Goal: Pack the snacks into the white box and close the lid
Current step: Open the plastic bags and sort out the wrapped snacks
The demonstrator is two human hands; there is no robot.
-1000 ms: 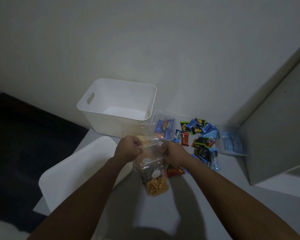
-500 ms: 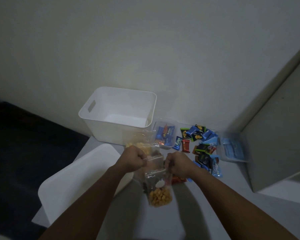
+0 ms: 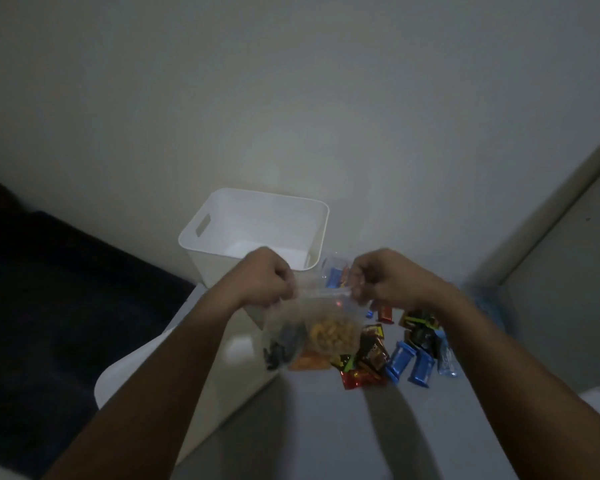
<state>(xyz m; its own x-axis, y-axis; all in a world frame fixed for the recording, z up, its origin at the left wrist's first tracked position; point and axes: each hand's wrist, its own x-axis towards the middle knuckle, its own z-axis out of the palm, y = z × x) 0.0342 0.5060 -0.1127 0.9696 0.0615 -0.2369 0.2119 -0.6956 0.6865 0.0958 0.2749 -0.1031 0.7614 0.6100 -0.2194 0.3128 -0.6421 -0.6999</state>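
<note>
At frame centre our left hand [image 3: 267, 277] and right hand [image 3: 383, 278] each pinch a top corner of the clear zip bag [image 3: 314, 329] (orange snacks inside), below the white box [image 3: 257, 233].

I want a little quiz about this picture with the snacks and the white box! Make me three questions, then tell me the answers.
1. True or false: the white box already has its lid on.
2. What do the left hand and right hand hold between them?
A. a clear zip bag of orange snacks
B. a blue wrapper
C. the lid
3. Fill in: the loose wrapped snacks lie on the table to the ____ of the box.

Key
1. False: the box stands open, and the lid lies on the table, near the left arm.
2. A: each hand pinches one end of the top of the clear zip bag.
3. right
</note>
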